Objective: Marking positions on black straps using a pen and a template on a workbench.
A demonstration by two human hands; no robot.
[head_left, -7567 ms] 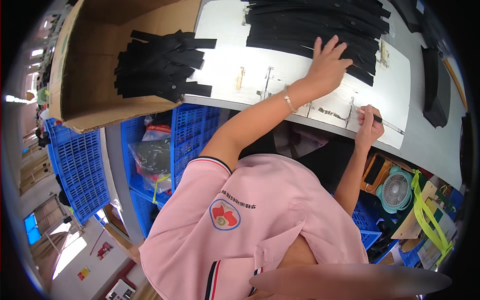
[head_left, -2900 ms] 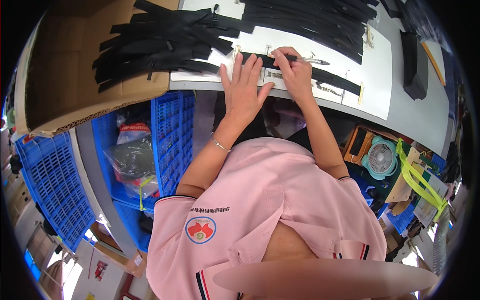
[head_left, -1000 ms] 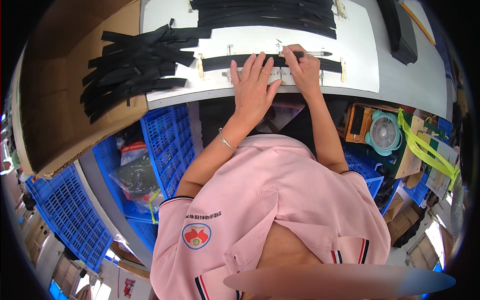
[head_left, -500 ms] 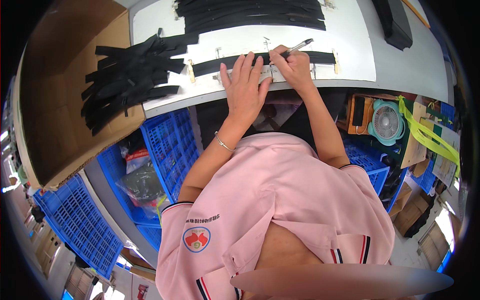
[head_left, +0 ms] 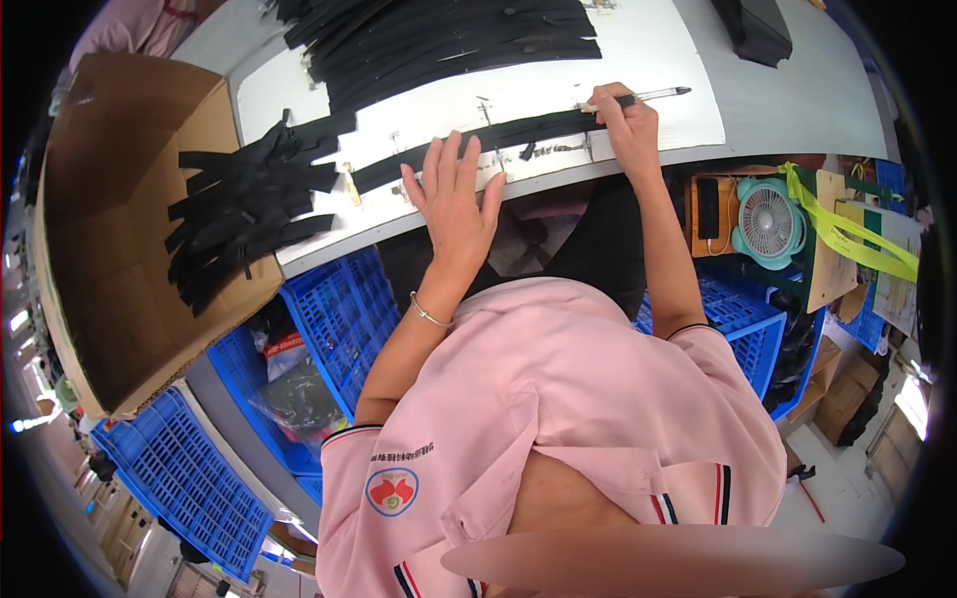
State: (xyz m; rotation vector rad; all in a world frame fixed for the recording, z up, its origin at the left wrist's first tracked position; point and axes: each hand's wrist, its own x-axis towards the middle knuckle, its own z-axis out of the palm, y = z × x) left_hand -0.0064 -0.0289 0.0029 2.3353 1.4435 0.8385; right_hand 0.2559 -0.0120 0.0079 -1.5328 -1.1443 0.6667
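A long black fabric strip (head_left: pixel 543 128) lies across a white board (head_left: pixel 409 120) on the table. My left hand (head_left: pixel 459 209) rests on it with fingers spread, near its middle. In my right hand (head_left: pixel 630 135) a pen (head_left: pixel 660 95) is pinched, its clear end pointing right and its tip down by the strip's right end. A small black tab (head_left: pixel 527 151) sticks out from the strip's near edge. Dark marks and bits of tape show on the board around it.
Farther back lies a broad stack of black strips (head_left: pixel 449 45). A loose pile of them (head_left: pixel 239 204) overlaps the open cardboard box (head_left: pixel 110 229) at left. A black object (head_left: pixel 755 32) stands at far right. Below are blue crates (head_left: pixel 349 309) and a small fan (head_left: pixel 770 221).
My right hand has moved right along the strip with the pen. The whole view has shifted and tilted somewhat; my left hand still lies flat on the strip. The small tab now shows.
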